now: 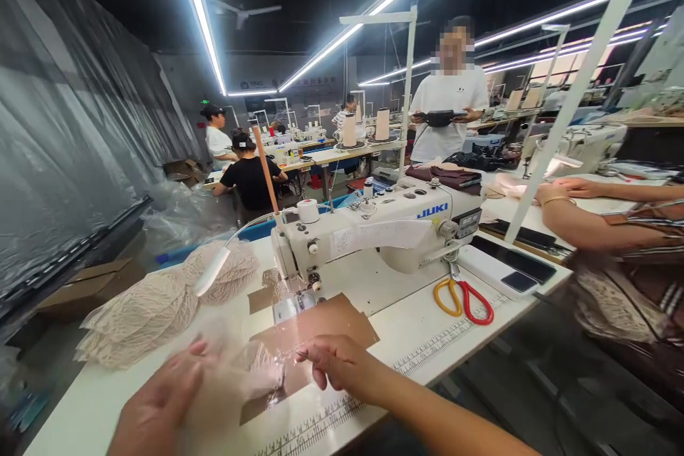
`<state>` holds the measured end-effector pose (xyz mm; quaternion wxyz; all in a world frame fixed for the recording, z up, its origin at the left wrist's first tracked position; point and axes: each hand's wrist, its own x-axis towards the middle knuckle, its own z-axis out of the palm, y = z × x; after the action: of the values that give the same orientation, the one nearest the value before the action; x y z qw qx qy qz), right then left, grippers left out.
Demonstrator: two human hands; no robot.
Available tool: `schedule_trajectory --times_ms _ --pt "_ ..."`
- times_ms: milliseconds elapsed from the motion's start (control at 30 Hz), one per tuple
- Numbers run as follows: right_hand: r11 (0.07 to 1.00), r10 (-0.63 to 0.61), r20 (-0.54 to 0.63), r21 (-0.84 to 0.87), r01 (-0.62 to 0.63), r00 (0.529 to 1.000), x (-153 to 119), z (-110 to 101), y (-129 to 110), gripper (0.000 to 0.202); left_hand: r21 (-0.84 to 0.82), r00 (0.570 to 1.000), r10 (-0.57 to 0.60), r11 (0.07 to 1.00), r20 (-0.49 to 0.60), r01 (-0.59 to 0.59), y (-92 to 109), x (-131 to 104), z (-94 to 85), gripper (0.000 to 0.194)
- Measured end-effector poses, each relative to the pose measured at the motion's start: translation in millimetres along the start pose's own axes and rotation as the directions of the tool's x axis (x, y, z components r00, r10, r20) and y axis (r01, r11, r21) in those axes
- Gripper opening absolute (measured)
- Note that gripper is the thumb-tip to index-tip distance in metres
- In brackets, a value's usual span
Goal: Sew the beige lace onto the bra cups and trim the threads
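Observation:
A sheer beige lace piece [229,370], smeared by motion, lies at the front of the sewing machine [368,228]. My left hand [160,402] is blurred and closed on the left side of this lace. Just right of the lace, my right hand [347,369] has its fingers curled and drawn together; what they hold, if anything, is too small to name. Beneath both is a brown-taped area of the machine table [325,324], close to the presser foot and needle. Stacked lace pieces [144,306] lie on the left.
Scissors [462,299] with yellow and red handles lie right of the machine, near a phone [516,263]. Printed rulers [320,420] run along the table's front. A co-worker's arm [571,210] is at right; a person [449,100] stands behind the machine.

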<state>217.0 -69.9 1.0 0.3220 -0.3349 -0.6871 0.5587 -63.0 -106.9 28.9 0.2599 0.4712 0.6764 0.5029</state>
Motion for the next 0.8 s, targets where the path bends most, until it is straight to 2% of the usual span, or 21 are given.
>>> schedule_trajectory --times_ms 67,133,267,333,400,500,633,800 --pt "0.999 -0.033 0.009 -0.041 0.033 0.999 1 -3 -3 0.057 -0.016 0.975 -0.028 0.999 0.222 0.033 -2 7 10.3 0.056" --pt "0.997 -0.04 0.023 -0.067 0.041 0.999 3 -5 -5 0.053 -0.051 0.915 -0.028 0.997 0.402 0.053 -3 7 21.8 0.059" --pt "0.998 0.037 0.083 -0.059 -0.032 0.996 8 -5 -6 0.049 -0.167 0.806 0.0 0.978 0.591 0.123 -3 0 37.6 0.06" --pt "0.994 0.099 0.102 -0.06 -0.093 0.99 14 -3 -6 0.049 -0.249 0.776 0.052 0.959 0.629 0.137 -5 -2 40.3 0.057" --pt "0.989 0.149 0.125 -0.026 -0.147 0.981 22 2 -7 0.049 -0.306 0.728 0.097 0.938 0.679 0.161 -9 -3 40.8 0.05" --pt "0.983 0.175 0.16 0.029 -0.182 0.971 32 12 -9 0.046 -0.396 0.682 0.112 0.876 0.723 0.276 -15 -6 40.9 0.048" --pt "0.969 0.199 0.213 0.103 -0.225 0.957 41 24 -18 0.044 -0.446 0.644 0.111 0.808 0.757 0.385 -22 -10 41.4 0.046" --pt "0.963 0.19 0.249 0.141 -0.229 0.95 47 32 -27 0.042 -0.428 0.608 0.132 0.823 0.783 0.373 -21 -9 40.3 0.048"
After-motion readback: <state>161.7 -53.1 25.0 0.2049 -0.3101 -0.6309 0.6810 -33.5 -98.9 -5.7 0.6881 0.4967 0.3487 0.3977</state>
